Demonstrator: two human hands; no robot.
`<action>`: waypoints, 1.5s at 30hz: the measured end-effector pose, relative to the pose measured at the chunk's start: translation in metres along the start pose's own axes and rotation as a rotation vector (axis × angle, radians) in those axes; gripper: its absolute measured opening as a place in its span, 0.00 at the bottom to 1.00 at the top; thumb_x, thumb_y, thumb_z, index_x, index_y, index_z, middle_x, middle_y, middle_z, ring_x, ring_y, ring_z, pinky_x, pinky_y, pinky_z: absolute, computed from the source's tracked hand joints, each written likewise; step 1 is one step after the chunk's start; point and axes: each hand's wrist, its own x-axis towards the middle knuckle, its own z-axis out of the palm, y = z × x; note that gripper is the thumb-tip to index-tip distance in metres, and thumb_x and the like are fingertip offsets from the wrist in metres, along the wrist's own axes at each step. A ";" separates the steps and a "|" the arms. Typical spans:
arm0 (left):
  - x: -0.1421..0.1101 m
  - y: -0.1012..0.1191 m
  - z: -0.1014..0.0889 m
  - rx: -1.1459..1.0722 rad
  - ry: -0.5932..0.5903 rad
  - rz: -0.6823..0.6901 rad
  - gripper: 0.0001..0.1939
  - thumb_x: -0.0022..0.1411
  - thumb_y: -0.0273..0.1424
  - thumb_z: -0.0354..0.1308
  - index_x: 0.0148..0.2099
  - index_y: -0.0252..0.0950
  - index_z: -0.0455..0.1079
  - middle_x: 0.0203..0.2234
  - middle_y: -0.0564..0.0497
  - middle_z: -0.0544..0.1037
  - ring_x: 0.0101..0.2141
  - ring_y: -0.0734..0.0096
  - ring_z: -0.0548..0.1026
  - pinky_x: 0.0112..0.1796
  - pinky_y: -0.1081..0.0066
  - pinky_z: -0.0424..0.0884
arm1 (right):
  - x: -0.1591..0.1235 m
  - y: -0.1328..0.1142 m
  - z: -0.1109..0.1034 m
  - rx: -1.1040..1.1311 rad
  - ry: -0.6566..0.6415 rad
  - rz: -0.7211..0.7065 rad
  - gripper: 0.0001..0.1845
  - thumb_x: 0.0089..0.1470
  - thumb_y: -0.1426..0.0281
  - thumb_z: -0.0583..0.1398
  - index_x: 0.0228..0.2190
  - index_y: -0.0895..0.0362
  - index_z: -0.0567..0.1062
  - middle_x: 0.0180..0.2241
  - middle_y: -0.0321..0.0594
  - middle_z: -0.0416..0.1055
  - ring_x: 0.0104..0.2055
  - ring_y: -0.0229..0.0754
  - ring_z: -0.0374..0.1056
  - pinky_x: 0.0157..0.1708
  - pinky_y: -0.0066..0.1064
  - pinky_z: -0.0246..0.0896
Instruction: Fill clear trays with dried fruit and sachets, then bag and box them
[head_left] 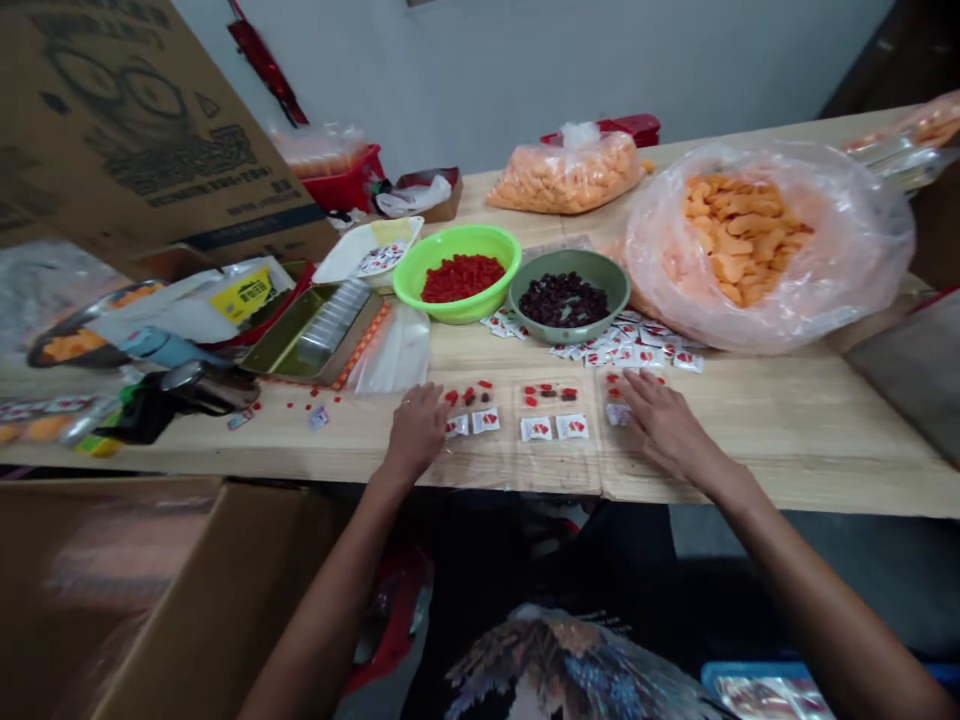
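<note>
Three clear plastic trays lie side by side at the table's front edge. The middle tray (556, 468) shows red and dark dried pieces (551, 393) in its upper part and two small white printed sachets (572, 427) below them. My left hand (418, 432) lies at the left edge of the left tray (480, 465), fingers stretched out, partly covering its sachets. Over the right tray (611, 450) rests my right hand (667, 425), fingers extended across the red pieces and a sachet. Whether either hand pinches anything small is hidden.
Behind the trays stand a bright green bowl (405, 290) of red pieces and a grey-green bowl (619, 290) of dark ones. Loose sachets (637, 350) lie beside them. A large open plastic bag (855, 250) holds orange pieces. Leftward are a metal tin (274, 345) and a tall carton (247, 190).
</note>
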 end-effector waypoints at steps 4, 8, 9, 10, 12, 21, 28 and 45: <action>-0.039 -0.006 0.017 -0.009 -0.070 0.107 0.24 0.71 0.33 0.49 0.66 0.36 0.65 0.68 0.41 0.61 0.70 0.46 0.53 0.63 0.49 0.61 | 0.028 -0.039 0.008 0.011 -0.061 -0.072 0.27 0.60 0.77 0.50 0.58 0.60 0.72 0.59 0.56 0.65 0.60 0.57 0.60 0.58 0.48 0.58; -0.049 0.013 0.018 -0.074 -0.042 0.273 0.21 0.73 0.31 0.48 0.64 0.35 0.67 0.68 0.42 0.61 0.70 0.49 0.53 0.63 0.52 0.58 | 0.051 -0.052 0.012 -0.078 -0.111 -0.015 0.25 0.56 0.78 0.53 0.51 0.58 0.78 0.53 0.55 0.67 0.51 0.56 0.63 0.53 0.45 0.59; -0.045 0.022 0.016 -0.089 -0.024 0.293 0.18 0.73 0.30 0.47 0.60 0.36 0.70 0.66 0.42 0.65 0.68 0.52 0.58 0.62 0.54 0.60 | 0.055 -0.051 0.014 -0.075 -0.113 -0.007 0.24 0.56 0.79 0.52 0.50 0.59 0.79 0.52 0.55 0.68 0.50 0.55 0.64 0.52 0.43 0.59; -0.038 0.031 0.014 -0.102 -0.014 0.309 0.16 0.73 0.29 0.47 0.56 0.37 0.73 0.62 0.42 0.70 0.64 0.55 0.64 0.60 0.57 0.62 | 0.059 -0.050 0.015 -0.060 -0.106 0.005 0.24 0.56 0.79 0.52 0.50 0.59 0.79 0.50 0.54 0.68 0.50 0.54 0.64 0.52 0.41 0.59; -0.019 0.055 0.010 -0.125 -0.023 0.341 0.15 0.73 0.29 0.47 0.48 0.37 0.76 0.50 0.44 0.77 0.53 0.61 0.73 0.55 0.60 0.66 | 0.066 -0.048 0.016 -0.033 -0.077 0.054 0.24 0.58 0.79 0.51 0.51 0.59 0.78 0.46 0.52 0.70 0.49 0.52 0.65 0.51 0.38 0.59; 0.042 0.124 0.030 -0.038 -0.136 0.468 0.14 0.70 0.28 0.51 0.43 0.35 0.79 0.41 0.44 0.76 0.47 0.58 0.74 0.47 0.60 0.69 | 0.089 -0.059 0.011 -0.235 -0.208 0.138 0.15 0.64 0.69 0.53 0.47 0.60 0.75 0.44 0.52 0.71 0.44 0.52 0.69 0.38 0.35 0.57; 0.042 0.120 0.032 -0.057 -0.182 0.455 0.13 0.71 0.28 0.50 0.48 0.34 0.76 0.43 0.43 0.77 0.47 0.59 0.75 0.49 0.62 0.70 | 0.089 -0.063 0.016 -0.238 -0.216 0.180 0.12 0.64 0.71 0.52 0.45 0.58 0.72 0.44 0.50 0.72 0.44 0.53 0.71 0.36 0.36 0.55; 0.032 -0.013 -0.004 -0.218 0.061 -0.071 0.15 0.66 0.20 0.52 0.49 0.33 0.77 0.45 0.44 0.78 0.45 0.65 0.76 0.50 0.67 0.71 | 0.066 -0.084 0.025 -0.117 -0.055 -0.138 0.23 0.67 0.69 0.50 0.59 0.58 0.72 0.68 0.55 0.53 0.69 0.63 0.47 0.59 0.52 0.54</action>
